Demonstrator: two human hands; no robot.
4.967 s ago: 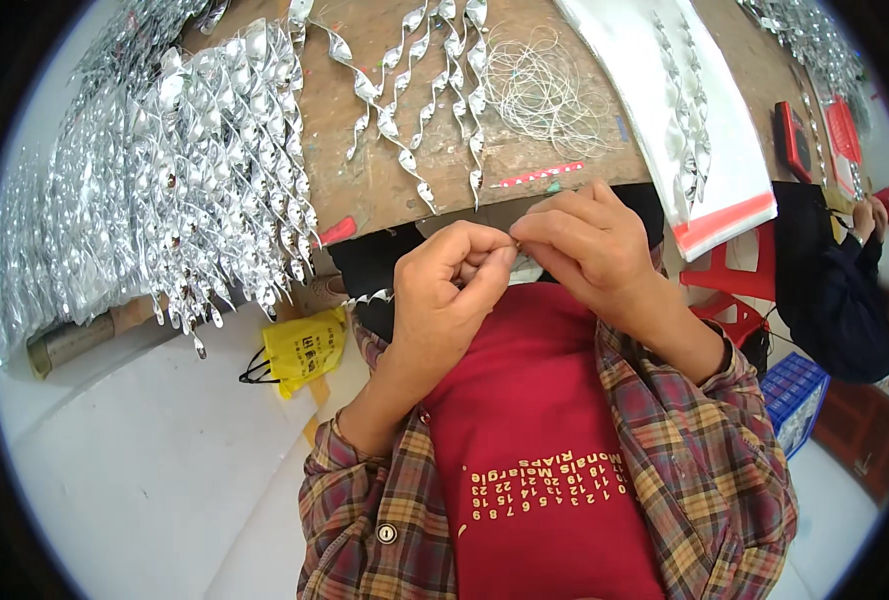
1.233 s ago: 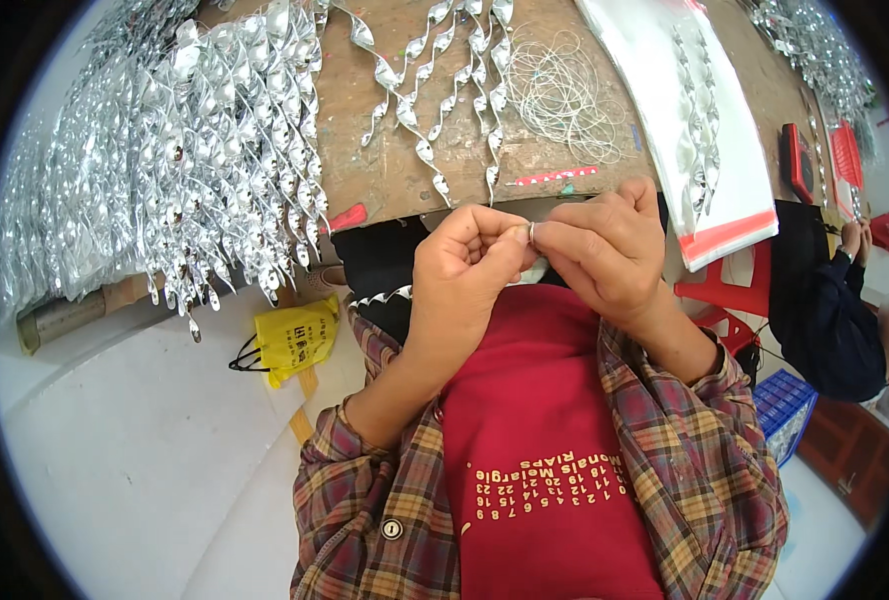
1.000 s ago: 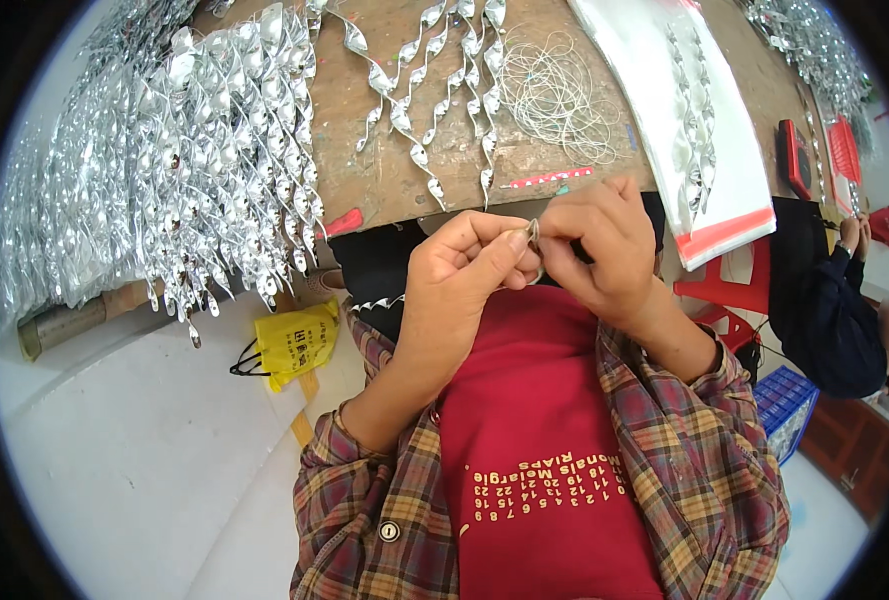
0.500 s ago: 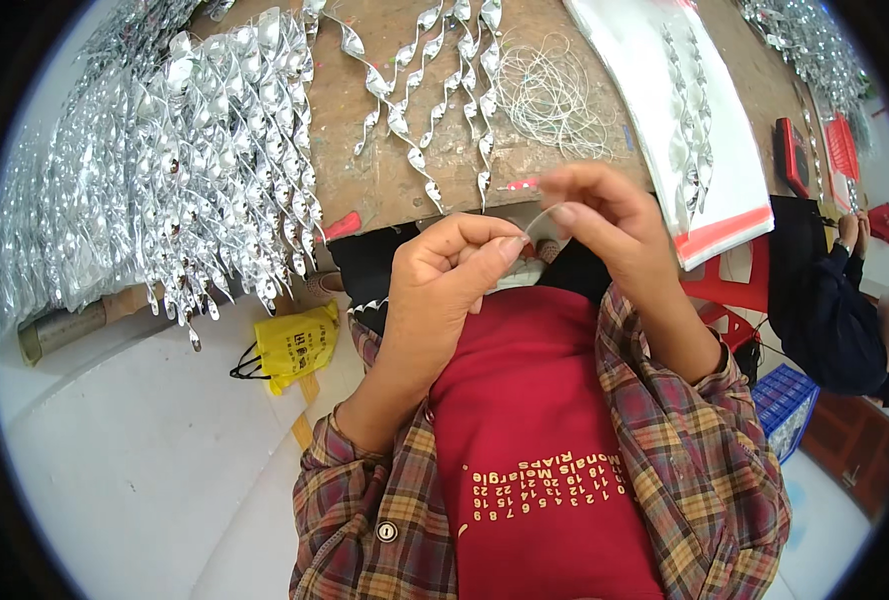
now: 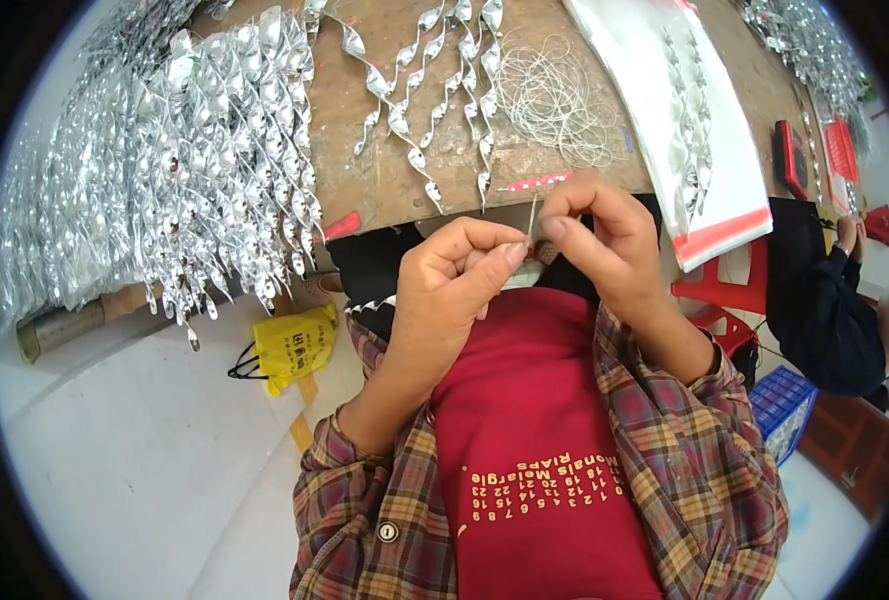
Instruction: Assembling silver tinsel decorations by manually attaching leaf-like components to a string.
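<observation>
Above my lap, just off the table's near edge, my left hand (image 5: pixel 460 275) pinches a thin pale string (image 5: pixel 535 212) between thumb and forefinger. A short length of the string stands up from that pinch. My right hand (image 5: pixel 610 235) is close on the right, its fingers curled in and its thumb beside the string. Whatever the right fingertips hold is hidden. On the table beyond lie several twisted silver foil spirals (image 5: pixel 398 120), and a loose tangle of pale string (image 5: pixel 560 100) sits to their right.
A thick heap of silver spirals (image 5: pixel 225 150) hangs over the table edge at left. Clear plastic sleeves (image 5: pixel 635 60) lie at right, with two spirals on them. A yellow bag (image 5: pixel 295 345) is on the lower left. Red stool (image 5: pixel 730 285), blue crate (image 5: pixel 785 405) and another person (image 5: pixel 830 320) are at right.
My right hand has lowered slightly, its fingers curling closer to my left. The string, earlier bent over toward the right thumb, now points upward.
</observation>
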